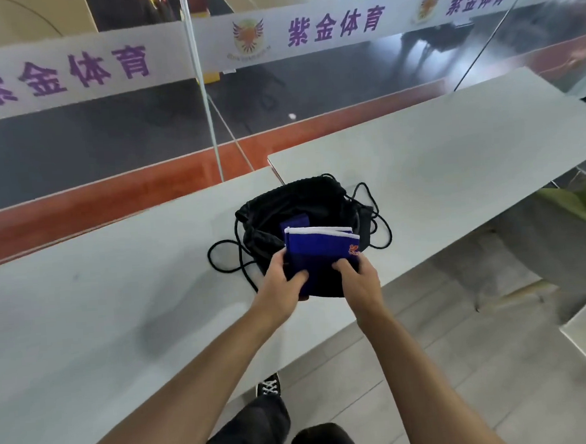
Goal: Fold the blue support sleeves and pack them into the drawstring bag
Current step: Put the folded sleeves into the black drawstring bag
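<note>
Folded sleeve (321, 251) held crosswise over open bag (267, 216), white hem away.

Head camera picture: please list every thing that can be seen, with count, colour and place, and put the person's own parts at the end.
folded sleeve: one, blue with white edge and small orange logo, held over the mouth of the bag.
second blue piece: one, blue, already inside the bag, mostly hidden.
drawstring bag: one, black, open, on the table near its front edge.
cords: black, looped on the table to both sides of the bag; count unclear.
table: two pale grey tops, end to end.
banner: white with purple characters, behind the tables.
shoe: one, black with white laces, on the floor below.
left hand: gripping the sleeve's left side.
right hand: gripping the sleeve's right side.
</note>
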### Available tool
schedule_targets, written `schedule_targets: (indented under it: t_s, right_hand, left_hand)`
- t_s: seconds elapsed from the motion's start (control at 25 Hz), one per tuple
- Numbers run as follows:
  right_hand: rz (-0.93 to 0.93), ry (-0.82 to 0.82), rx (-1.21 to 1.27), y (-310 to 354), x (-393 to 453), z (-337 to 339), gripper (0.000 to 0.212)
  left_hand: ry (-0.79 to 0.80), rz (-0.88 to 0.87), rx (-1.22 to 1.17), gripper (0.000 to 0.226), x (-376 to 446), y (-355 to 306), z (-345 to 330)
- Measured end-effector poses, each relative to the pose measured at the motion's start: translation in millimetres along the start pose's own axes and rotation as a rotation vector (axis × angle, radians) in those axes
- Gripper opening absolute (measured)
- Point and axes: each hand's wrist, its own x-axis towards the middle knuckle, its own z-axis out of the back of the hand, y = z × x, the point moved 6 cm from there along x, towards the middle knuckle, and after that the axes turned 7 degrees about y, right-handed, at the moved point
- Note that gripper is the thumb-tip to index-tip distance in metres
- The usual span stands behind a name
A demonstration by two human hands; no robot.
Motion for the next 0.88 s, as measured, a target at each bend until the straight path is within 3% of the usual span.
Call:
schedule_targets:
  t_s: [0.28,0.36,0.48,0.6,0.8,0.88]
  right_hand:
    - [-0.053,0.048,0.032,8,73,18,0.011]
    - [-0.042,0.047,0.083,14,95,20,0.011]
    - [-0.214,-0.014,0.396,13,133,19,0.017]
    - [-0.417,0.053,0.606,8,162,-1,0.016]
    - [-0.471,0.152,0.687,-1,199,-20,0.017]
    - [-0.459,0.186,0.552,-8,212,-22,0.019]
  left_hand:
    - [0.044,0.093,0.215,0.065,67,-9,-1]
    - [0.010,0.107,0.276,0.054,83,-8,2]
    - [-0.093,0.021,0.550,0.041,109,-12,6]
    - [-0.102,-0.102,1.016,0.033,142,-12,-2]
    - [-0.065,0.144,1.273,0.050,170,2,-19]
    - [-0.042,0.238,1.284,0.051,172,10,-22]
